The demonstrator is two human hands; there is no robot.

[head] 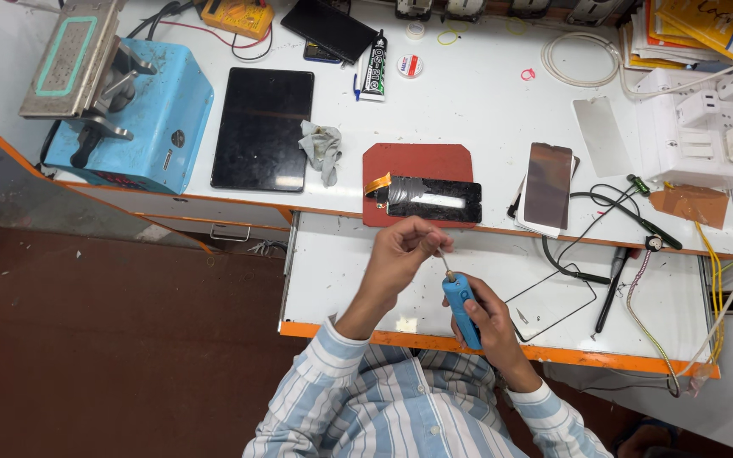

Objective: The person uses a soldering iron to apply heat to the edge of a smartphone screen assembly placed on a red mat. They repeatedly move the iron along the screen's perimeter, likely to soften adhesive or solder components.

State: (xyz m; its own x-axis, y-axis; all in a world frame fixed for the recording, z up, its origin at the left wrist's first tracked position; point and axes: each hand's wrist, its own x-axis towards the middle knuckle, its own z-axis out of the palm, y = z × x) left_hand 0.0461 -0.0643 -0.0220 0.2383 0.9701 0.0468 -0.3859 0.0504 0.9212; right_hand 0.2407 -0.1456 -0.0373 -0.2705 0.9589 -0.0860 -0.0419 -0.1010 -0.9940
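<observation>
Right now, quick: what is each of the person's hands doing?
Left hand: closed, fingertips pinching the thin bit at the tool's tip.
Right hand: closed around the blue handheld tool.

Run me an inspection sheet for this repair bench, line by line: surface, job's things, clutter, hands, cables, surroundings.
Surface: white bench with orange edging, pull-out shelf below it.
Job's things: blue handheld tool; its thin tip; taped phone screen on red mat.
Clutter: black tablet, grey rag, glue tube, phone, bare glass panel.
Hands: right hand grips the tool; left hand pinches the tip.
Cables: black lead, white coil, yellow wires.
Surroundings: blue machine, white socket strip, brown floor.
</observation>
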